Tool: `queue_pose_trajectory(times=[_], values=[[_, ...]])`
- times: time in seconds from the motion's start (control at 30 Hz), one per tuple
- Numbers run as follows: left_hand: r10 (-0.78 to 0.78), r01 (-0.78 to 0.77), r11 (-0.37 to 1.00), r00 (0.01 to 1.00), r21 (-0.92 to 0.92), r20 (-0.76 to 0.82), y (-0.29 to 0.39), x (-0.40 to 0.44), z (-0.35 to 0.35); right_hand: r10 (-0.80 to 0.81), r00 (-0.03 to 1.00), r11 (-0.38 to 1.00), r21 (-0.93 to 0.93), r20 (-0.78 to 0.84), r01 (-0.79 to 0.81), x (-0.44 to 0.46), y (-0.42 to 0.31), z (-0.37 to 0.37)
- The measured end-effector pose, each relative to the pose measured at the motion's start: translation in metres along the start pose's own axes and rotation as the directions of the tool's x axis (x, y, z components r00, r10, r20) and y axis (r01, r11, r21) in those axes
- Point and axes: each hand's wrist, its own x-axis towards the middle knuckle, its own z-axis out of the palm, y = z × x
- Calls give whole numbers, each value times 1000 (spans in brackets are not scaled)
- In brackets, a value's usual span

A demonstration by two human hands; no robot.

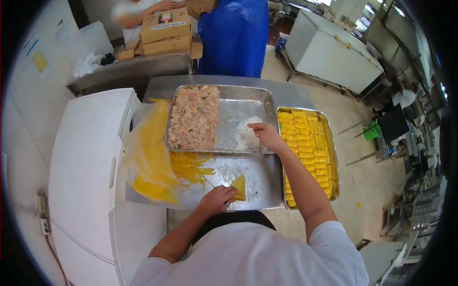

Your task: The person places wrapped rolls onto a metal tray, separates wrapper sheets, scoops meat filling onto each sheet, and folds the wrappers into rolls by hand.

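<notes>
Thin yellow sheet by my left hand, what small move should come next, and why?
Perhaps dab white paste onto the yellow sheet: your right hand is at the paste in the rectangular metal tray, and your left hand holds the sheet.

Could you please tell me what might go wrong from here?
The tray of yellow rolls seems to jut past the table, so the right forearm beside it might knock it. Loose yellow strips near the left hand could get caught in the yellow sheet it touches. The white paste at the right hand shares a pan with the chopped filling, so they might mix.
</notes>
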Motion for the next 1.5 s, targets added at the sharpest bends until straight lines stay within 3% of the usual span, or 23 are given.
queue_pose_trajectory(times=[0.07,0.2,0.27,0.4,0.53,0.63,0.77,0.9,1.0,1.1,1.2,1.3,1.4,1.5], values=[[9,-9,1000,1000,2,-17,0,-1,0,95,995,985,145,16,-96,-32,-24,2],[-6,6,1000,1000,15,-28,2,-3,-1,-243,970,969,-49,11,243,-93,3,44],[-3,4,999,999,36,-44,-2,-4,4,-314,946,906,-272,86,325,-120,34,73],[28,-25,998,998,58,-55,-6,-5,7,-338,919,635,-672,204,382,-169,21,97],[39,-36,998,997,51,-69,-6,-5,8,-368,906,341,-876,209,341,-159,46,98],[31,-28,999,997,43,-71,-5,-5,7,-313,939,321,-915,141,245,-158,39,87],[8,-5,999,998,41,-63,-2,-6,7,-389,885,313,-867,256,388,-173,60,104],[17,-14,999,998,47,-68,-3,-6,8,-275,957,503,-834,92,225,-166,34,89],[4,-3,999,999,35,-43,-5,-6,7,-464,882,675,-677,-82,292,-127,12,71],[5,-3,999,999,32,-35,-7,-7,10,-451,885,670,-700,-117,249,-66,-2,61],[6,-5,1000,1000,28,-18,-11,-6,13,-216,976,639,-757,-6,137,-14,-17,56],[39,-40,997,999,66,9,-21,-10,21,-127,987,441,-885,100,146,20,-6,66],[18,-18,998,1000,63,2,-16,-9,17,-3,986,400,-903,167,154,32,-6,60],[0,0,998,1000,71,-5,-12,-8,15,-72,994,521,-847,83,108,27,-6,50]])
